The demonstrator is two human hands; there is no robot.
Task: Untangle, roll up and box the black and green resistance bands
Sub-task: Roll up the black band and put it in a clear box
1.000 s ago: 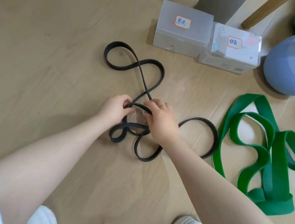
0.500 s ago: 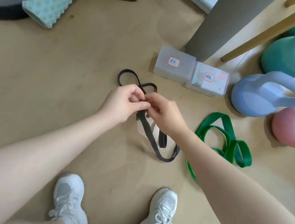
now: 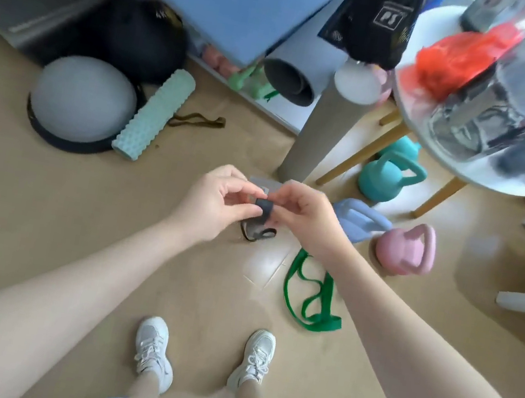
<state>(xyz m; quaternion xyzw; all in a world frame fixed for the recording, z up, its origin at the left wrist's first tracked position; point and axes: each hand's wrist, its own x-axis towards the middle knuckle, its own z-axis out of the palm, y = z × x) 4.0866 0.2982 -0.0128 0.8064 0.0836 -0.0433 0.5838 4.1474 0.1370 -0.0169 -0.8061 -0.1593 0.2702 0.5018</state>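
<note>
The black band is raised above the floor, its top end wound into a small coil between my two hands. My left hand pinches the coil from the left and my right hand pinches it from the right. The band's loose tail hangs down in a slack loop below them. The green band lies tangled on the wooden floor to the lower right, untouched. A corner of one clear plastic box peeks out behind my hands; the other box is hidden.
Blue, pink and teal kettlebells stand right of my hands. A grey tube, a foam roller, a grey half ball and a round white table ring the floor. My white shoes are below.
I have stood up, so the view has pulled back from the floor. The black band has left the floor and its end is now wound into a small coil between my fingers.
</note>
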